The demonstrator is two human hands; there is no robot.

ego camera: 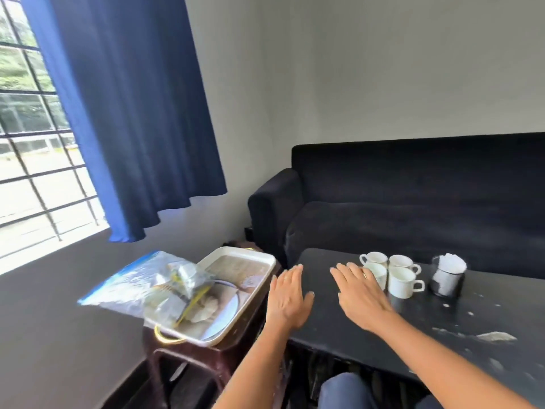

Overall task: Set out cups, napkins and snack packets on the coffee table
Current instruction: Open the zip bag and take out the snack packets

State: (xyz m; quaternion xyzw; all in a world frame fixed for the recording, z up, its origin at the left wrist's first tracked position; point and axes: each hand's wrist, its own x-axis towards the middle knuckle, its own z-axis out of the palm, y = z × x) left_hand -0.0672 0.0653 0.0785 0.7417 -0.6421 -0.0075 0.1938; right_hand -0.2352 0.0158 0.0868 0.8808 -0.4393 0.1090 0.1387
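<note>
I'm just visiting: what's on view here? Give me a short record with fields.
place: room with dark sofa, blue curtain
coffee table: four white cups grouped together, dark holder of napkins beside them
stool: tray with a clear bag of packets lying partly over its edge
left hand: open, empty
right hand: open, empty, near the cups

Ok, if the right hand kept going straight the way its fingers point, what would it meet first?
Probably the cluster of white cups: the right hand points up-left, fingertips already overlapping the nearest cup, though depth is unclear.
</note>
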